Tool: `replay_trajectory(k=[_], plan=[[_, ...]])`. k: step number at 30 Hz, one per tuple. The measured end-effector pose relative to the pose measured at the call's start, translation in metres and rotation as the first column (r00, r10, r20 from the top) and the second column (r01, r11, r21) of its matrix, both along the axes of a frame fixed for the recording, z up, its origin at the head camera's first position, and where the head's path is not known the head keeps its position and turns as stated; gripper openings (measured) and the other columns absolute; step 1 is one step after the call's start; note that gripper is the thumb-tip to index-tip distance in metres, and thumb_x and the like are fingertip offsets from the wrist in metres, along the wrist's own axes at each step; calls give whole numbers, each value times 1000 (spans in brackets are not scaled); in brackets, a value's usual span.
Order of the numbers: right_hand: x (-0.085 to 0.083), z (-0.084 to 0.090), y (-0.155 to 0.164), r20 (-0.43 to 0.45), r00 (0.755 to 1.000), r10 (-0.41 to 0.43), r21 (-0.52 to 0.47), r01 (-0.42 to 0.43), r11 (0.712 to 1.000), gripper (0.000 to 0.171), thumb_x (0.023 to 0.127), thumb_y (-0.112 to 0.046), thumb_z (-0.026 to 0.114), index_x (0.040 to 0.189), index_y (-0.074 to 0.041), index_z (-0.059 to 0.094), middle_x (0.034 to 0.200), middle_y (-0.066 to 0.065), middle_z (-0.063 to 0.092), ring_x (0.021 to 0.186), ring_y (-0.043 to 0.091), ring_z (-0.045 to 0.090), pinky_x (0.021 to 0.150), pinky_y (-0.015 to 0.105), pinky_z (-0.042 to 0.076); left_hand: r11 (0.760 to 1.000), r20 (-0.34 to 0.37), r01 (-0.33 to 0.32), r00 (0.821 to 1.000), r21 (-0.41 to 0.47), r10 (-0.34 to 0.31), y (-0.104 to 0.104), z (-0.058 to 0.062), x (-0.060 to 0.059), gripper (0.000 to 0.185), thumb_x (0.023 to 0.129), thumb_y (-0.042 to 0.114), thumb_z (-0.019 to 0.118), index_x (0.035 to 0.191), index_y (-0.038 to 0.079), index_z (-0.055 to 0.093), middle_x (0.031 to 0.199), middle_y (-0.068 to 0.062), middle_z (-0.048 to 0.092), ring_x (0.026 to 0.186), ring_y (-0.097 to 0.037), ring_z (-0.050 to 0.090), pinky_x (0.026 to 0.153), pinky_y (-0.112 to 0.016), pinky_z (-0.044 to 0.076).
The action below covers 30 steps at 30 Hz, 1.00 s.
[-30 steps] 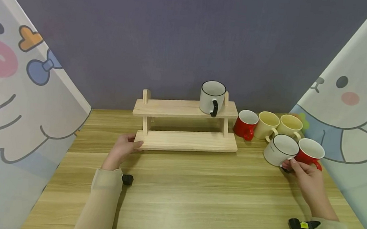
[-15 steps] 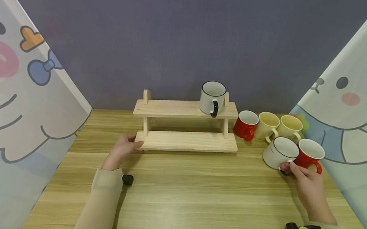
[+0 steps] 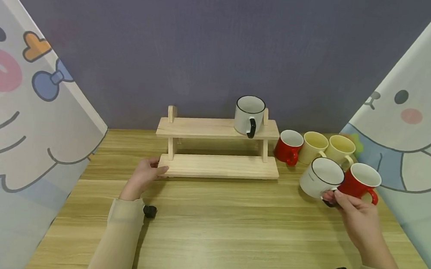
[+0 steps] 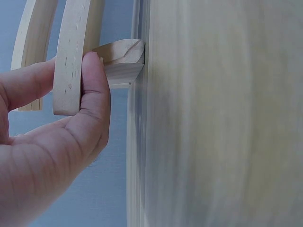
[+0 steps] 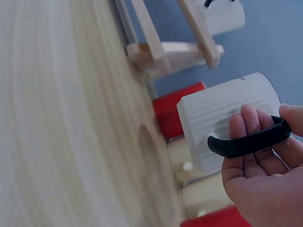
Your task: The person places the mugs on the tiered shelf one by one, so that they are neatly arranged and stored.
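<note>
Fingers [image 4: 97, 90], L hand [image 3: 144, 174]: pinching wooden rack [image 3: 218, 166], lower L end; may skew if we tug. White mug [image 3: 246, 118], upper tier R: may topple if jolted. L red mug [image 3: 284, 152], 2 yellow mugs [image 3: 310, 151] on desk [image 3: 229, 231]: knock risk if we swing low. 2nd white mug [image 3: 313, 183]: apparently off desk, R hand [image 3: 361, 218] fingers curled thru blk handle [image 5: 248, 144]; if our grip slips, may hit R red mug [image 3: 354, 185].

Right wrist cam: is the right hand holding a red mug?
No, in the right wrist view the right hand grips the black handle of a white mug.
</note>
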State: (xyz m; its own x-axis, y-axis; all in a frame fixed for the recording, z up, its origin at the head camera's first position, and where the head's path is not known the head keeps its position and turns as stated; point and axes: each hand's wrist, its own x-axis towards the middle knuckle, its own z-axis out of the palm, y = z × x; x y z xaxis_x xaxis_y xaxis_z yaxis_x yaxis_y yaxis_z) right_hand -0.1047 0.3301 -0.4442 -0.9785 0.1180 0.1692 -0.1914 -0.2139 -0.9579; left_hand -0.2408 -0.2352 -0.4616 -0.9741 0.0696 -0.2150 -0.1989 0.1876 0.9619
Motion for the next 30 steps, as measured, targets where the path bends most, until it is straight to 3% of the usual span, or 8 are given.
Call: replay_trajectory(k=[11,20,30], plan=[[-4,21,-30,-25,994,106,228,-98,969,28,105,0,55,117,24,62,103,13,75,99,17,71,94,22,53,1000,-2,-3,1000,7,3,0,-1,0,52,101,0,63,144,-17,41,122,-26,53,98,-27,62,91,-45,58],[-15,28,-61,-12,987,162,270,-153,951,26,104,0,57,113,24,64,100,15,75,97,16,72,92,22,55,1000,7,0,1000,7,0,1,0,0,53,101,1,62,145,-18,39,124,-27,52,100,-29,61,92,-45,58],[-24,36,-98,54,979,198,388,-203,899,29,105,-8,58,113,19,68,101,16,75,98,14,70,90,21,56,1000,-6,3,1000,12,-3,-1,-1,-1,50,101,0,62,144,-17,42,118,-25,54,96,-26,62,87,-39,60]])
